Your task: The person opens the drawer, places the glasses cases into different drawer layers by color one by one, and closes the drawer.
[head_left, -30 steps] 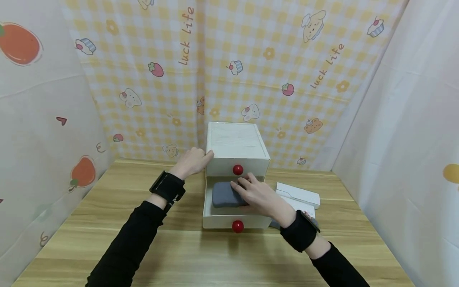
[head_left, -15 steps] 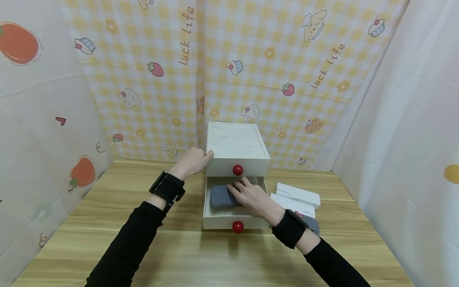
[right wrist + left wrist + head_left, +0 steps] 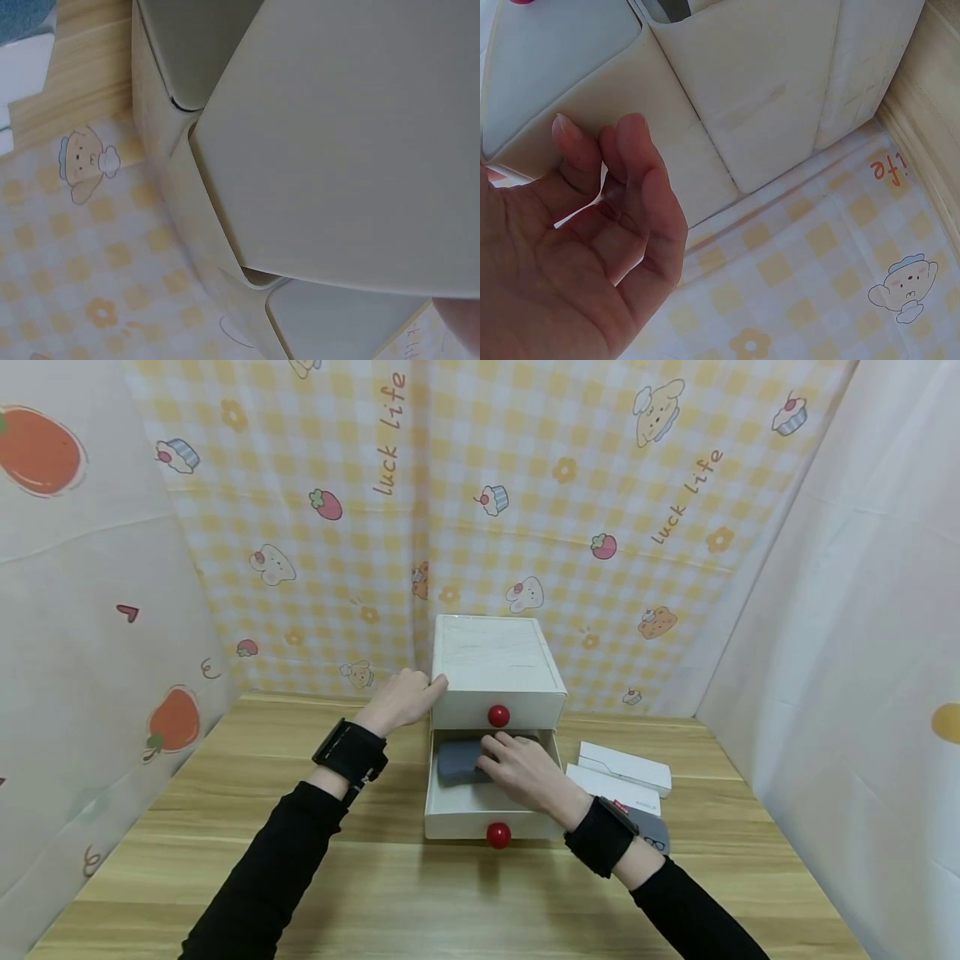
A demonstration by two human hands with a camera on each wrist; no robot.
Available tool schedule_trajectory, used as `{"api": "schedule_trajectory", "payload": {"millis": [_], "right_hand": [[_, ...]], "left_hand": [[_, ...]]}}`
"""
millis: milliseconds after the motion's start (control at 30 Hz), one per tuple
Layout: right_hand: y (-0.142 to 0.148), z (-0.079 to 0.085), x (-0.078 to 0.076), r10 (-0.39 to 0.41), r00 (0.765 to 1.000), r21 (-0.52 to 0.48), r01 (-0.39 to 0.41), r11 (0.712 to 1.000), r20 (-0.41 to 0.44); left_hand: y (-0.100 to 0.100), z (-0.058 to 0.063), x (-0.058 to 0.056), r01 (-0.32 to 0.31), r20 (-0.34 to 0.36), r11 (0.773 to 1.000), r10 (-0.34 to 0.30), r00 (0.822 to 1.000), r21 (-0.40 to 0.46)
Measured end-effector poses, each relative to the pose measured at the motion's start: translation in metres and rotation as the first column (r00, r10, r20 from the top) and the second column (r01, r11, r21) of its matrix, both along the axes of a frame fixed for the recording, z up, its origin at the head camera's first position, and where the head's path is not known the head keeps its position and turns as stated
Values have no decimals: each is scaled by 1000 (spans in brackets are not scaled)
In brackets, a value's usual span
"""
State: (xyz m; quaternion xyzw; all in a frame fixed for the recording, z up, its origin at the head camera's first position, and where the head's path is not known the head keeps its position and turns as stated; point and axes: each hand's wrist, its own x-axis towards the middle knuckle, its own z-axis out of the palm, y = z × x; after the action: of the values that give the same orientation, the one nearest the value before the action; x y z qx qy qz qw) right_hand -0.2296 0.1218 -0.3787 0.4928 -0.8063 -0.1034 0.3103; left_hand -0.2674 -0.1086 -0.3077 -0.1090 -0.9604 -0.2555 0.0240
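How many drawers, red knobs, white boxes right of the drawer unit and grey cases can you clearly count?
Drawers: 2 (upper drawer, lower drawer)
Red knobs: 2 (upper knob, lower knob)
White boxes: 2 (rear box, front box)
Grey cases: 2 (inner case at the right hand, outer case by the boxes)
Total: 8

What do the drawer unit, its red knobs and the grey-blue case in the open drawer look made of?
Drawer unit: probably moulded plastic, off-white and satin, given smooth panels and rounded corners.
Red knobs: glossy, with highlights; plastic or painted wood.
Grey-blue case: matte, no highlights; perhaps fabric-covered, texture unclear.
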Motion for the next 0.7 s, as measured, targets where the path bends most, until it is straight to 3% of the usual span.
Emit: {"api": "schedule_trajectory", "payload": {"millis": [167, 467, 700], "right_hand": [[1, 0, 0, 41, 999, -28, -41, 999, 19], [-1, 0, -1, -70, 996, -55, 73, 996, 63], [-1, -1, -1, -127, 976, -31, 134, 990, 175]], "left_hand": [[0, 0, 1, 0, 2, 1000, 0, 1000, 1], [0, 0, 2, -5, -1, 1000, 5, 1000, 3], [0, 0, 1, -4, 2, 1000, 4, 1000, 5]]}}
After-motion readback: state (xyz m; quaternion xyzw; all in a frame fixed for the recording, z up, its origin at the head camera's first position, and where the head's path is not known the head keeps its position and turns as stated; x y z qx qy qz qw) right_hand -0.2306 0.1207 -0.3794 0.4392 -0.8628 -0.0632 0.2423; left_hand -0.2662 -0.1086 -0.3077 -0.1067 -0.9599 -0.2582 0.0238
